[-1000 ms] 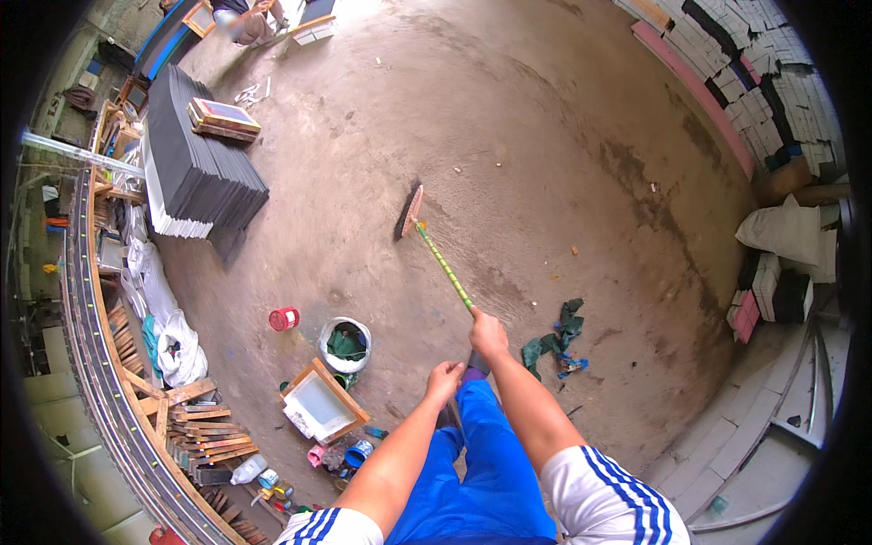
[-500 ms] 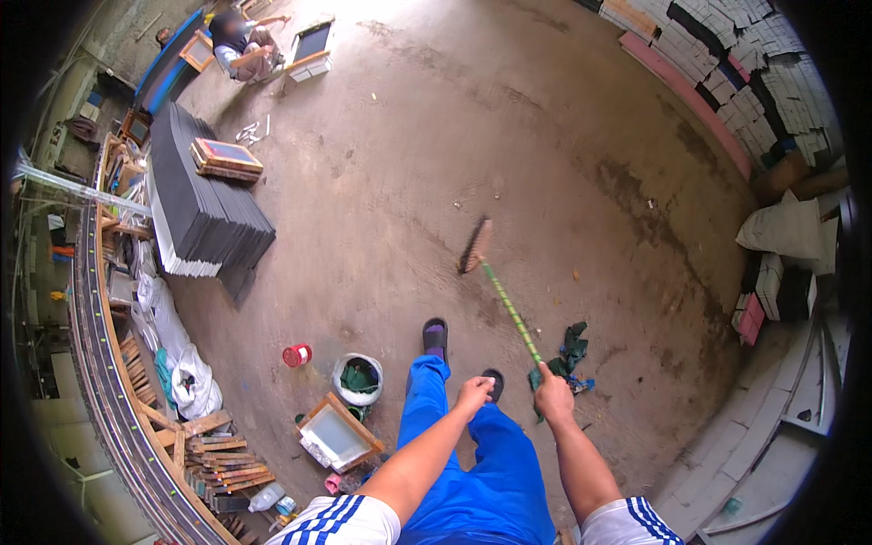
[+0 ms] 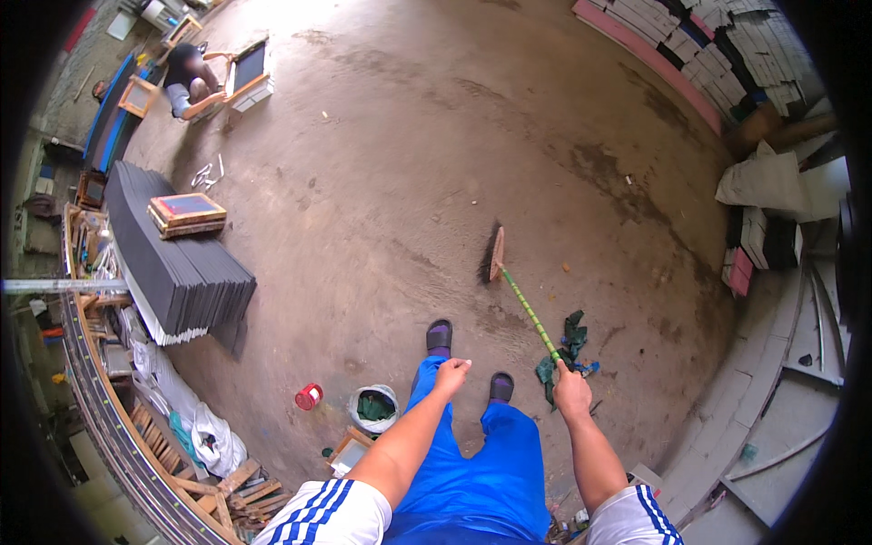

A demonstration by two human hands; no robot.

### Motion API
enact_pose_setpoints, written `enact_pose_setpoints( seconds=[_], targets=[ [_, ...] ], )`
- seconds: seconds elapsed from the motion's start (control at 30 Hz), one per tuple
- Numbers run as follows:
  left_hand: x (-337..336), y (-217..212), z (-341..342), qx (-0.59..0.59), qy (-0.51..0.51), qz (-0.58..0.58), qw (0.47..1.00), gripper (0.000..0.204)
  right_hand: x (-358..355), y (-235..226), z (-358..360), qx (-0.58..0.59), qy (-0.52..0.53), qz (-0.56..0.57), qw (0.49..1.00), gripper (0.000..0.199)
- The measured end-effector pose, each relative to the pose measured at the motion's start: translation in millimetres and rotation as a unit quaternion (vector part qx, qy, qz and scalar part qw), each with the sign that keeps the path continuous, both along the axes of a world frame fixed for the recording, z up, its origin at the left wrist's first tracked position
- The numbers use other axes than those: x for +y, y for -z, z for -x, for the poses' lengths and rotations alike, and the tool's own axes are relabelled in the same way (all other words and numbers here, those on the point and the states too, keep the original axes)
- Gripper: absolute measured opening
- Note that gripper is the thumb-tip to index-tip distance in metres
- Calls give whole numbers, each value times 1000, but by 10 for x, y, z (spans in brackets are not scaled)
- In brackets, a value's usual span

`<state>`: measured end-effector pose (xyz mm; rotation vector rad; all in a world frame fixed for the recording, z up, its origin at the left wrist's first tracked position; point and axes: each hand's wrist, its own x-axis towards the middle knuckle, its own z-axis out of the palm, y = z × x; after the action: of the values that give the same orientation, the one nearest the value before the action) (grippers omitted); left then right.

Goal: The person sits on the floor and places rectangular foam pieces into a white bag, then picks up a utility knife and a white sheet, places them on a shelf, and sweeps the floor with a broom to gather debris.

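Note:
My right hand [image 3: 572, 392] is wrapped round the end of the green-striped handle of a broom [image 3: 530, 313]. The broom's long pinkish head [image 3: 497, 254] rests on the floor ahead of my feet, dark bristles toward the left. Over my left thigh, my left hand [image 3: 450, 373] is closed in a pinch; a small pale spot shows at its fingertips, too small to name. Crumpled dark green scraps [image 3: 572, 338] lie on the floor just beyond my right hand.
A red can [image 3: 309, 396] and a white-lined bucket [image 3: 373, 408] holding green material stand left of my feet. Dark sheets [image 3: 182, 263] are stacked at left, with frames [image 3: 186, 214] on top. Another person [image 3: 191, 80] crouches at far left, handling a frame. White stacks [image 3: 704, 68] line the far right.
The view has shifted, with the dark stack and bucket sitting lower. The broom head has come closer to the green scraps. My left hand has moved left, and the crouching person leans nearer the frame.

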<state>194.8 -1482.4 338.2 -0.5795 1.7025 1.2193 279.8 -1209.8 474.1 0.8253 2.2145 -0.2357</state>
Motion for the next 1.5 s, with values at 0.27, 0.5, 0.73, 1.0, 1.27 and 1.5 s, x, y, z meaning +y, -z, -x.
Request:
enact_pose_setpoints(
  seconds=[0.27, 0.5, 0.73, 1.0, 1.27, 1.5],
  targets=[
    [118, -72, 781, -14, 39, -45, 998, 39, -773, 254, 1420, 63, 22, 111, 992, 57],
    [696, -373, 1197, -107, 28, -137, 984, 54, -388, 636, 1697, 33, 119, 83, 989, 53],
    [1011, -315, 1132, -108, 91, -143, 980, 49, 492, 123, 763, 31, 178, -37, 983, 55],
    [571, -48, 895, -102, 134, -29, 985, 45, -123, 385, 1312, 86, 235, 117, 961, 44],
    [347, -124, 980, -74, 157, 36, 984, 45, 693, 661, 1227, 44, 241, 68, 967, 42],
    [901, -129, 810, -46, 224, 0, 973, 44, 1875, 38, 372, 31, 236, -73, 969, 46]
  ],
)
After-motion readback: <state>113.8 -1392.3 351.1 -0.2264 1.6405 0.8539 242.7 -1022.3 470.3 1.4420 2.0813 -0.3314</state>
